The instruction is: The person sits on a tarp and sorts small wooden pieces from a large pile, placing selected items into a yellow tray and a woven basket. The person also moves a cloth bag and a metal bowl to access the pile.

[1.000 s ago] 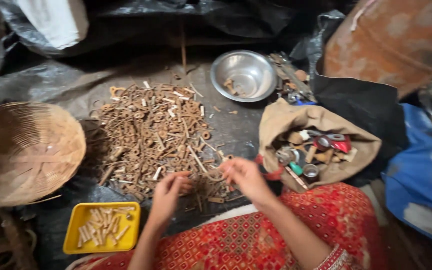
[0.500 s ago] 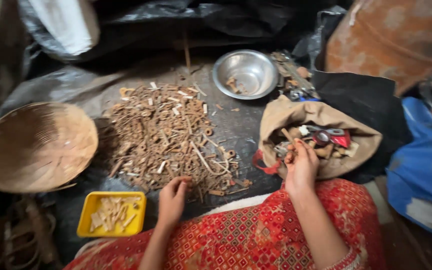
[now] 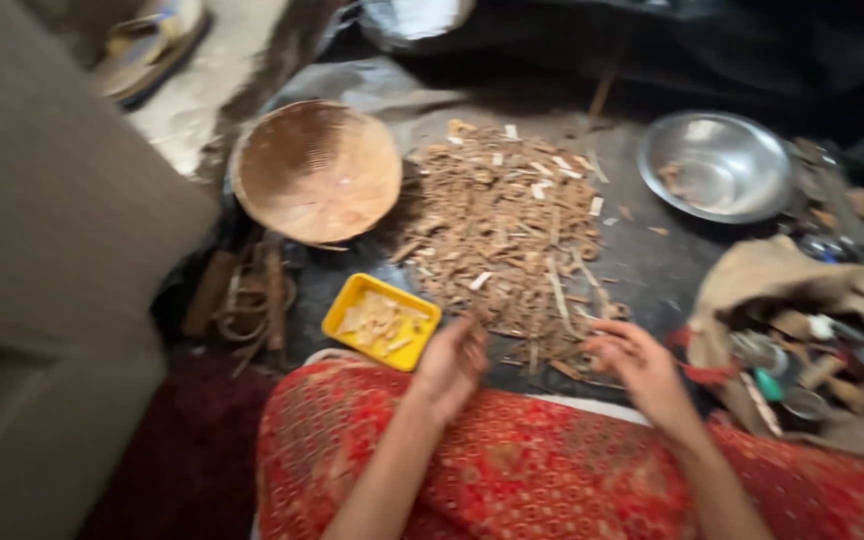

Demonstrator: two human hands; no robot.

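A wide heap of rusty brown metal scraps and pale sticks (image 3: pixel 507 225) lies on dark sheeting in front of me. My left hand (image 3: pixel 452 362) rests at the heap's near edge, fingers curled, just right of a small yellow tray (image 3: pixel 348 305) that holds pale pieces. My right hand (image 3: pixel 642 368) hovers at the heap's near right corner with bent fingers. Blur hides whether either hand pinches a piece. My lap is covered in red patterned cloth (image 3: pixel 532 470).
A round woven basket (image 3: pixel 317 170) sits left of the heap. A steel bowl (image 3: pixel 717 165) with a few bits stands at the back right. An open tan sack (image 3: pixel 782 275) of mixed small items lies at the right. A grey wall (image 3: pixel 42 260) fills the left.
My right hand has come back from the sack to the heap's near edge. My left hand stayed by the heap. The view has swung left, bringing in the wall.
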